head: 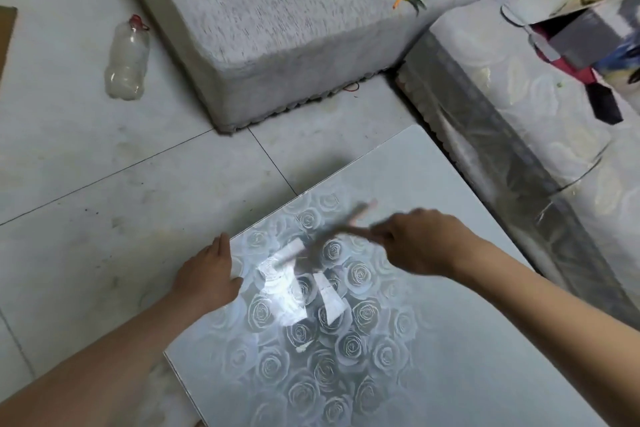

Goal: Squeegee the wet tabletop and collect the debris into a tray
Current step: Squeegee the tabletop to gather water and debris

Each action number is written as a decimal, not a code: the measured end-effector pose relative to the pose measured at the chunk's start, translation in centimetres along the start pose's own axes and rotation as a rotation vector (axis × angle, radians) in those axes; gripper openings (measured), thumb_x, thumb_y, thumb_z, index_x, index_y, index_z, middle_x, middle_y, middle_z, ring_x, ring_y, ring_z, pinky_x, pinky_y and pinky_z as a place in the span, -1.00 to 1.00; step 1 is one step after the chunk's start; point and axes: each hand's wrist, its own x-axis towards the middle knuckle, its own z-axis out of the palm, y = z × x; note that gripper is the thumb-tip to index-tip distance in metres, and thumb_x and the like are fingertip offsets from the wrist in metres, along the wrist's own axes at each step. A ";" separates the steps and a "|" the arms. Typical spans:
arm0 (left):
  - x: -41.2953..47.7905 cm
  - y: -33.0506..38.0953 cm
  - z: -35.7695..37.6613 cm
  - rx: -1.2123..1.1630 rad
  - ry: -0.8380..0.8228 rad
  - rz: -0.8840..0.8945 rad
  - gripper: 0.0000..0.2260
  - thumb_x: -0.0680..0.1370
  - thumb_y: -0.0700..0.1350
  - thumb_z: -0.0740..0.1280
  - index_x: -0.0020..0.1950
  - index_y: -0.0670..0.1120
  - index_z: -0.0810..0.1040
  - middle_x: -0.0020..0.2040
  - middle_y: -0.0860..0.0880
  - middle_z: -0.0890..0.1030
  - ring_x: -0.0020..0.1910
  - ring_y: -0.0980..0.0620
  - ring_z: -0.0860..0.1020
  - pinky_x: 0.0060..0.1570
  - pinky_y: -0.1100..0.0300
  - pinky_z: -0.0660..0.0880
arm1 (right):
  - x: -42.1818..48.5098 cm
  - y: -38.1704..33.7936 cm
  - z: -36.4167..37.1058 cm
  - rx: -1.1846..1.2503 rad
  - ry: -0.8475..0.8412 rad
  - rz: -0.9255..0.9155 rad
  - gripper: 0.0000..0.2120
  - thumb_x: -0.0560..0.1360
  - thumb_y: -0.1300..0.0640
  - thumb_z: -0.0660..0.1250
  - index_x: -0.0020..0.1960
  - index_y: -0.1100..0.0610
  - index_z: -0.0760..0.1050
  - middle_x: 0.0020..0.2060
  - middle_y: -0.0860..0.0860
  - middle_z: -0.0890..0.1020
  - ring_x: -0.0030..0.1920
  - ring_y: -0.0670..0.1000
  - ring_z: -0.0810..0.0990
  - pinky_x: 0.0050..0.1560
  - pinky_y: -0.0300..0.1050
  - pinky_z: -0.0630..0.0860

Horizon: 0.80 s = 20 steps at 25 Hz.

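A glossy grey tabletop [433,340] with a rose pattern fills the lower right. My left hand [207,274] rests at its left edge, fingers straight. My right hand [420,243] is over the table's far part and grips the handle of a squeegee [332,236], which is motion-blurred and points down-left. White paper scraps [291,251] lie under the blade. Another strip [330,296] lies nearer me, and a tiny white bit [304,346] lies closer still. No tray is in view.
A grey upholstered block [277,28] stands on the tiled floor [104,184] beyond the table. A clear plastic bottle [128,59] lies on the floor at left. A plastic-wrapped mattress edge [519,135] runs along the right. Cluttered items [588,10] sit at the top right.
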 end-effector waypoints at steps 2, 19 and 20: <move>0.1 -0.5 -0.2 -0.113 -0.010 -0.037 -0.30 0.56 0.02 0.21 0.56 -0.17 -0.08 0.53 -0.08 0.18 0.43 -0.09 0.32 0.28 0.09 0.36 | 2.8 -2.3 -1.7 0.055 0.107 -0.052 -0.60 0.55 0.03 0.09 0.32 -0.31 0.35 0.16 0.06 0.58 0.13 0.16 0.55 -0.03 -0.06 0.41; -4.2 -4.8 1.1 0.004 0.200 0.028 -0.53 0.54 -0.13 0.20 0.44 -0.21 0.29 0.39 -0.12 0.38 0.36 -0.08 0.37 0.26 0.10 0.35 | 2.0 -6.9 0.5 0.004 0.110 -0.152 -0.51 0.58 0.09 0.05 0.39 -0.39 0.17 -0.02 0.02 0.56 -0.08 0.14 0.53 -0.13 -0.08 0.41; -4.6 -5.0 1.2 0.008 0.195 0.029 -0.54 0.54 -0.14 0.21 0.43 -0.22 0.31 0.38 -0.13 0.39 0.35 -0.09 0.38 0.25 0.09 0.35 | 1.0 -6.1 1.3 -0.010 0.083 -0.171 -0.46 0.59 0.09 0.04 0.39 -0.45 0.05 0.05 -0.02 0.58 -0.01 0.14 0.56 -0.09 -0.04 0.44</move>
